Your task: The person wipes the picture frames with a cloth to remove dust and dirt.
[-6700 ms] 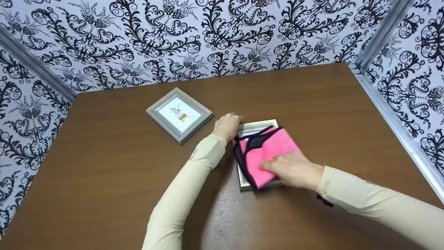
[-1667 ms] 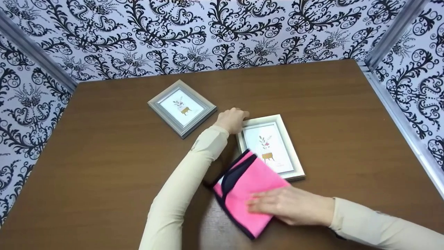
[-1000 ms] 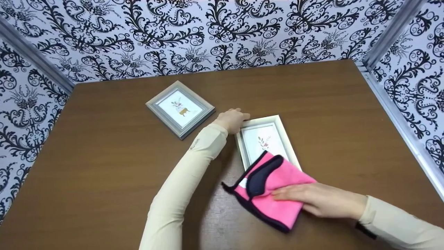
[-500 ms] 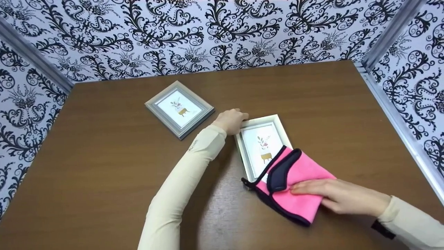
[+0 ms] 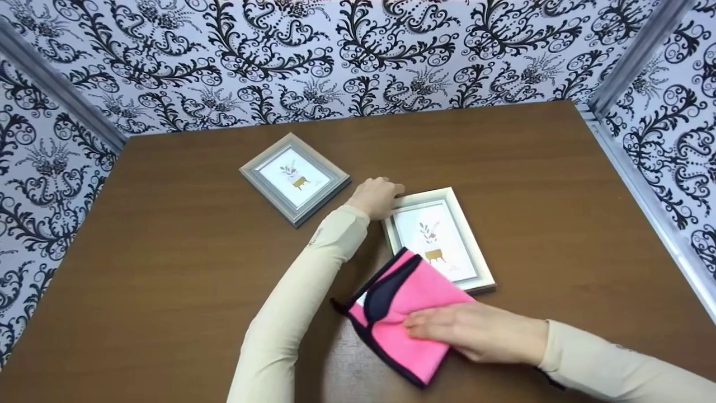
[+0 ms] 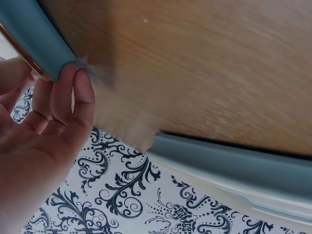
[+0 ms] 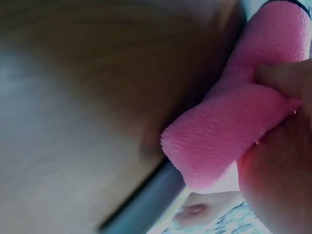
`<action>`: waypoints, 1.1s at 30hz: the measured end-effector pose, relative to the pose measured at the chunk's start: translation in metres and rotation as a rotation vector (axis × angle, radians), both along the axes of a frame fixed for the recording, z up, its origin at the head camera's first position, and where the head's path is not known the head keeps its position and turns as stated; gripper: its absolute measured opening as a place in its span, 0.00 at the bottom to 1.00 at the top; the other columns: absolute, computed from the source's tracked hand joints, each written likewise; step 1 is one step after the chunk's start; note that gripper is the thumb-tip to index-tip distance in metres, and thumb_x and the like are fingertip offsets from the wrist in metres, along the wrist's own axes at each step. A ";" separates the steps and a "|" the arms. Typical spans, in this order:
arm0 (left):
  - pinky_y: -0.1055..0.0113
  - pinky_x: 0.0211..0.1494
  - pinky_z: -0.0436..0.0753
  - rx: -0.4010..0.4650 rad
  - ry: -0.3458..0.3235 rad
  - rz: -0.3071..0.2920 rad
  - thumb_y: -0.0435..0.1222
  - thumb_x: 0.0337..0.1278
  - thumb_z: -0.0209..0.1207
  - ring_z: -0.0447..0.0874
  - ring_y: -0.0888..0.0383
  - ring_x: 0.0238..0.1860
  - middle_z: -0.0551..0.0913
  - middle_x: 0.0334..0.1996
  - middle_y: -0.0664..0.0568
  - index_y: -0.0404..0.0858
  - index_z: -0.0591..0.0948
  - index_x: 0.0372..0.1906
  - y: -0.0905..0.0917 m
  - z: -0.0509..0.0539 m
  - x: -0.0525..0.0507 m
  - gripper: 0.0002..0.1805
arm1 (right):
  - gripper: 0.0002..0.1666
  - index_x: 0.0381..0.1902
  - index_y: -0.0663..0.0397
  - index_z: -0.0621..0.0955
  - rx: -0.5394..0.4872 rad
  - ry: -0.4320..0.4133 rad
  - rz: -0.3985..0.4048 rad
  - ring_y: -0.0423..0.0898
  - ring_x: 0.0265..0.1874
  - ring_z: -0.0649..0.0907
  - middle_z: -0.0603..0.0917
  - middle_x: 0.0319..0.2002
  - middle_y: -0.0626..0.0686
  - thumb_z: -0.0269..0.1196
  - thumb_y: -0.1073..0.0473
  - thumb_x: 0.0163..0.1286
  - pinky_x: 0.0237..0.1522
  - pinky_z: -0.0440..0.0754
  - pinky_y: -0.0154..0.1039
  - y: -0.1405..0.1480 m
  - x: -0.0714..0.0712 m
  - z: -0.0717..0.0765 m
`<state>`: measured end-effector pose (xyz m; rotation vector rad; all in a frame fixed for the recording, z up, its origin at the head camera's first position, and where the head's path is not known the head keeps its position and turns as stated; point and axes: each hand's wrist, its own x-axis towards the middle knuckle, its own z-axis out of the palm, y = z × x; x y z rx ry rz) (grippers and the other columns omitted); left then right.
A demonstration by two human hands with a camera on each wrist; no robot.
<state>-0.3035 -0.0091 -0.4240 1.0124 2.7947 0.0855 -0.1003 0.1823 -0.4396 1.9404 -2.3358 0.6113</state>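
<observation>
A cream picture frame (image 5: 472, 249) with a plant print lies flat on the table. My left hand (image 5: 375, 198) grips its upper left corner; in the left wrist view the fingers of that hand (image 6: 53, 114) curl against the frame's edge (image 6: 41, 36). Over the frame's lower left part lies a folded pink cloth (image 5: 430, 291) with dark trim, held in my right hand (image 5: 475, 331). The right wrist view shows the cloth (image 7: 224, 126) bunched between thumb and palm of the hand (image 7: 280, 170). The cloth hides the frame's lower left corner.
A second, grey-beige picture frame (image 5: 321, 197) lies turned at an angle, to the left of and behind my left hand. The brown table (image 5: 184, 252) ends at patterned walls (image 5: 414, 61) at the back and sides, with metal rails (image 5: 643, 196) along the corners.
Since half a second ago, my right hand has moved the cloth left and slightly toward me, uncovering the frame's lower right corner. My left hand remains at the frame's upper left corner.
</observation>
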 end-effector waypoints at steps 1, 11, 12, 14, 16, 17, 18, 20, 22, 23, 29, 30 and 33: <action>0.52 0.47 0.80 0.001 -0.003 -0.001 0.32 0.58 0.61 0.80 0.47 0.47 0.83 0.44 0.45 0.42 0.82 0.50 0.001 0.000 0.000 0.15 | 0.33 0.62 0.59 0.74 0.018 0.052 0.004 0.48 0.63 0.72 0.76 0.62 0.54 0.56 0.74 0.55 0.62 0.69 0.42 -0.003 0.000 0.002; 0.53 0.40 0.79 0.046 -0.014 0.014 0.26 0.52 0.59 0.74 0.52 0.33 0.79 0.31 0.49 0.40 0.78 0.29 0.008 0.007 -0.005 0.06 | 0.32 0.57 0.58 0.79 0.020 0.345 -0.173 0.51 0.60 0.76 0.79 0.59 0.54 0.43 0.75 0.58 0.58 0.73 0.45 0.017 -0.001 0.020; 0.54 0.40 0.78 0.046 -0.011 0.013 0.26 0.52 0.59 0.73 0.52 0.32 0.78 0.29 0.50 0.40 0.77 0.27 0.008 0.009 -0.006 0.07 | 0.31 0.58 0.59 0.79 0.004 0.312 -0.202 0.52 0.60 0.76 0.78 0.59 0.55 0.45 0.75 0.58 0.57 0.74 0.46 0.019 -0.002 0.019; 0.54 0.40 0.78 0.035 -0.014 0.010 0.26 0.52 0.59 0.72 0.52 0.32 0.78 0.29 0.50 0.41 0.76 0.25 0.009 0.011 -0.007 0.08 | 0.30 0.59 0.60 0.77 -0.013 0.237 -0.254 0.52 0.59 0.76 0.78 0.59 0.57 0.52 0.74 0.57 0.55 0.75 0.48 0.020 -0.003 0.016; 0.54 0.41 0.79 0.023 -0.018 0.003 0.26 0.53 0.59 0.73 0.52 0.33 0.79 0.30 0.50 0.40 0.78 0.26 0.010 0.014 -0.007 0.07 | 0.31 0.61 0.61 0.75 -0.003 0.169 -0.297 0.53 0.59 0.77 0.77 0.60 0.59 0.58 0.72 0.56 0.55 0.76 0.49 0.018 -0.003 0.012; 0.54 0.42 0.79 0.019 -0.021 -0.001 0.27 0.54 0.59 0.74 0.51 0.34 0.80 0.31 0.49 0.40 0.79 0.26 0.011 0.015 -0.008 0.06 | 0.33 0.62 0.62 0.74 0.005 0.138 -0.313 0.54 0.59 0.76 0.76 0.60 0.60 0.60 0.72 0.56 0.55 0.76 0.50 0.016 -0.004 0.011; 0.53 0.43 0.79 0.014 -0.022 -0.007 0.27 0.54 0.59 0.75 0.50 0.35 0.81 0.31 0.48 0.39 0.80 0.27 0.011 0.015 -0.008 0.05 | 0.36 0.63 0.64 0.73 0.019 0.110 -0.328 0.54 0.59 0.76 0.76 0.61 0.61 0.62 0.72 0.52 0.55 0.75 0.50 0.013 -0.004 0.010; 0.53 0.44 0.79 0.011 -0.026 -0.012 0.27 0.54 0.59 0.76 0.50 0.36 0.80 0.31 0.49 0.39 0.81 0.28 0.012 0.016 -0.008 0.05 | 0.37 0.64 0.67 0.71 0.042 0.063 -0.348 0.55 0.59 0.76 0.75 0.61 0.62 0.62 0.73 0.52 0.57 0.74 0.51 0.006 -0.008 0.009; 0.52 0.44 0.79 0.019 -0.024 -0.018 0.28 0.54 0.60 0.77 0.48 0.37 0.79 0.29 0.48 0.38 0.81 0.27 0.012 0.017 -0.009 0.04 | 0.37 0.64 0.69 0.70 0.071 0.012 -0.359 0.56 0.60 0.75 0.74 0.61 0.64 0.62 0.74 0.52 0.58 0.73 0.51 0.000 -0.013 0.011; 0.52 0.44 0.79 0.021 -0.021 -0.019 0.29 0.54 0.61 0.78 0.47 0.38 0.79 0.29 0.49 0.38 0.82 0.27 0.011 0.017 -0.009 0.03 | 0.37 0.64 0.70 0.70 0.093 -0.014 -0.366 0.57 0.60 0.75 0.74 0.61 0.64 0.62 0.74 0.53 0.59 0.72 0.51 -0.003 -0.016 0.013; 0.51 0.47 0.79 0.032 -0.028 0.010 0.37 0.49 0.68 0.80 0.44 0.44 0.85 0.38 0.46 0.38 0.87 0.33 0.002 0.017 -0.013 0.07 | 0.32 0.64 0.73 0.69 0.217 -0.131 -0.429 0.59 0.61 0.73 0.72 0.62 0.67 0.61 0.71 0.60 0.62 0.68 0.50 -0.021 -0.042 0.026; 0.51 0.48 0.79 0.033 -0.031 0.013 0.38 0.48 0.69 0.80 0.44 0.45 0.85 0.39 0.46 0.39 0.87 0.34 0.001 0.017 -0.013 0.08 | 0.31 0.63 0.73 0.70 0.223 -0.123 -0.435 0.59 0.61 0.74 0.73 0.61 0.67 0.61 0.71 0.61 0.62 0.69 0.50 -0.024 -0.046 0.026; 0.51 0.49 0.79 0.047 -0.026 0.009 0.37 0.50 0.68 0.81 0.43 0.46 0.86 0.40 0.46 0.40 0.88 0.37 -0.003 0.014 -0.014 0.09 | 0.30 0.62 0.74 0.71 0.229 -0.104 -0.457 0.59 0.60 0.75 0.74 0.60 0.68 0.62 0.71 0.60 0.61 0.70 0.50 -0.030 -0.058 0.027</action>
